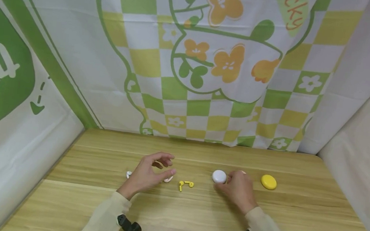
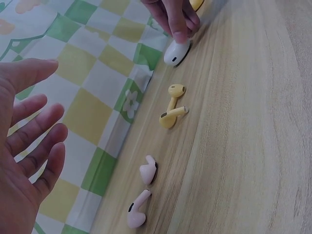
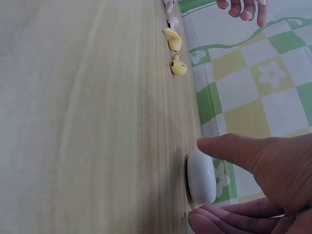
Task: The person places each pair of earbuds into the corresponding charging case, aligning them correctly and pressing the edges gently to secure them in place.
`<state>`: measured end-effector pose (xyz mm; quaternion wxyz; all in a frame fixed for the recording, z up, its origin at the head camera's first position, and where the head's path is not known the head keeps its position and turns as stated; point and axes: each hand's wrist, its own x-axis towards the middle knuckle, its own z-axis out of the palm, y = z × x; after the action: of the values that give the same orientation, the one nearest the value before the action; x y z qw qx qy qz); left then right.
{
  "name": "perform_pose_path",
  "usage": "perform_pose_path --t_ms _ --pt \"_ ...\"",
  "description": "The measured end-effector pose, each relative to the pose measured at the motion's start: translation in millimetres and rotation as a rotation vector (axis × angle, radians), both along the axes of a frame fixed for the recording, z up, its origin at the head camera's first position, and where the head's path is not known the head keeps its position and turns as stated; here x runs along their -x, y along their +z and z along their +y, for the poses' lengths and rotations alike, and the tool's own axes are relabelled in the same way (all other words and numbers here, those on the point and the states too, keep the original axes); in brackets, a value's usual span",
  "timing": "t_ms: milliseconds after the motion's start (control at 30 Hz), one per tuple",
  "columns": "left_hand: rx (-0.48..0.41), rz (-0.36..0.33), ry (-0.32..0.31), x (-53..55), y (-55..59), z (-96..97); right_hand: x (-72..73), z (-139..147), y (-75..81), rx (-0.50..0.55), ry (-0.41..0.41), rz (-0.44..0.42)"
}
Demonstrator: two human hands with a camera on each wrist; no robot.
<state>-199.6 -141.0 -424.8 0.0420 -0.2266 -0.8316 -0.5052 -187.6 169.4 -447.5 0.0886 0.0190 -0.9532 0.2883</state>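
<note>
In the head view, a round white earbud case (image 1: 218, 176) lies on the table, its right side at my right hand (image 1: 240, 188). My right hand holds this case between thumb (image 3: 229, 147) and fingers, one on each side, as the right wrist view shows. My left hand (image 1: 146, 174) hovers with loosely bent fingers and holds nothing. Below it are two pale earbuds, partly hidden in the head view; the left wrist view shows one pale earbud (image 2: 147, 173) and a second one (image 2: 137, 219) whole. Two yellow earbuds (image 1: 181, 184) lie between the hands.
To the right of my right hand sits a round yellow case (image 1: 268, 182). All of these rest on a wooden table (image 1: 180, 220). A checked, flowered cloth (image 1: 200, 124) hangs along the back edge, and printed white sheets stand at both sides.
</note>
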Motion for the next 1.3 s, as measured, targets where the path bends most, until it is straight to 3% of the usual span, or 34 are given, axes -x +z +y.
perform_pose_path --t_ms 400,667,967,1300 --pt "0.004 0.006 -0.003 0.6 -1.9 0.7 9.2 -11 0.9 -0.03 -0.046 -0.044" --pt "0.002 -0.007 -0.004 0.1 -1.8 2.8 12.6 -15 -2.6 -0.047 -0.038 -0.016" --pt "-0.008 0.01 -0.019 -1.6 1.2 9.0 9.6 -13 -0.3 0.023 0.04 0.012" --pt "-0.027 0.022 -0.05 -7.1 7.3 22.0 -3.8 -6 16.6 0.222 0.196 0.095"
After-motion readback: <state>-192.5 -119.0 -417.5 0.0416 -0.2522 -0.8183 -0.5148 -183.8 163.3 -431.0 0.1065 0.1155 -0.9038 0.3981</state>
